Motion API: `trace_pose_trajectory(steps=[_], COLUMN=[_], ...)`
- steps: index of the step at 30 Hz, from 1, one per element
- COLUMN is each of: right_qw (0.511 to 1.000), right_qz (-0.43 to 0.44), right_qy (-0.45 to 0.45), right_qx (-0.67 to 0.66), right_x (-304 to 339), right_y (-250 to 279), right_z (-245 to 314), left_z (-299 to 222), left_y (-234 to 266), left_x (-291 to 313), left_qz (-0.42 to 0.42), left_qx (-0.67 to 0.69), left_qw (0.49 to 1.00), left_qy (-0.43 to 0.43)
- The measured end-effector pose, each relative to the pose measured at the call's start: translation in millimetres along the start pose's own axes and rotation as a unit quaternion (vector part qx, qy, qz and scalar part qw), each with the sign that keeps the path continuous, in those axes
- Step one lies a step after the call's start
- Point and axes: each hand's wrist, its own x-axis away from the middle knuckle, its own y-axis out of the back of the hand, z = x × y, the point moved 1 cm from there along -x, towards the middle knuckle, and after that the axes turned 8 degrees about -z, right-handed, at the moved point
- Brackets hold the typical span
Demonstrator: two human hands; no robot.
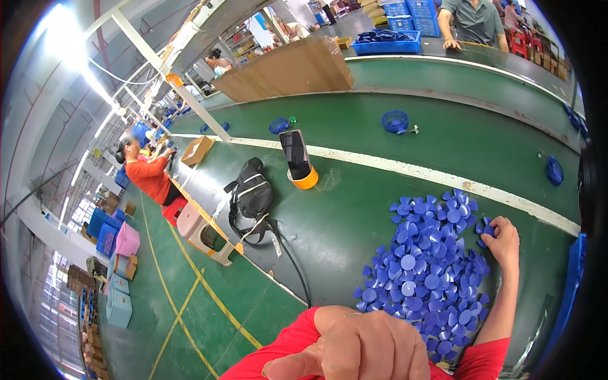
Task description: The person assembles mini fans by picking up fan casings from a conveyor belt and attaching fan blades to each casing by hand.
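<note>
My right hand [505, 242] is closed at the right edge of a heap of small blue fan blades [423, 271]. Its fingertips pinch a blue fan blade [486, 229] just off the heap. Large at the bottom of the view, my left hand [364, 345] is raised close to the camera with its fingers curled. Whatever it may hold is hidden. The heap spreads over the green table between my forearms, and the left hand covers part of its near side.
A phone [294, 153] leans in an orange tape roll [306, 180]. Left of it lies a black backpack [253, 192]. Blue fan guards [395, 121] sit on the green belt [456, 139] beyond a white strip. A blue bin [565, 297] borders the right. People work farther off.
</note>
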Motion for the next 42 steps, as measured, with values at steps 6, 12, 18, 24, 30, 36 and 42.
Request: trace_pose_trajectory(steps=[6, 12, 18, 24, 30, 36, 42], right_qw=[0.998, 0.996, 0.978, 0.979, 0.978, 0.980, 0.978], right_qz=[-0.030, -0.072, -0.115, -0.111, -0.107, -0.109, -0.114], right_qy=[0.030, 0.022, 0.025, -0.016, -0.019, -0.024, -0.028], right_qx=[-0.047, -0.038, -0.171, -0.170, -0.180, -0.164, -0.171], right_x=[-14.0, -14.1, -16.8, -14.3, -16.3, -13.5, -9.8], right_y=[-15.6, -10.9, -24.4, -20.8, -19.9, -20.2, -18.0], right_z=[-28.8, -38.5, -49.9, -50.2, -52.2, -49.6, -47.1], left_z=[-36.0, -60.3, -72.4, -55.1, -44.3, -20.6, 38.7], left_y=[34.2, 72.6, 36.2, 65.0, 89.5, 45.4, 33.1], left_x=[14.1, 88.0, 166.8, 181.7, 175.2, 180.5, 187.8], left_qz=[-0.088, -0.095, 0.361, 0.362, 0.343, 0.314, 0.491], left_qx=[-0.300, -0.712, -0.705, -0.654, -0.669, -0.699, -0.527], left_qw=[0.936, 0.640, 0.507, 0.492, 0.520, 0.586, 0.607], left_qy=[0.164, 0.272, 0.340, 0.447, 0.406, 0.264, 0.336])
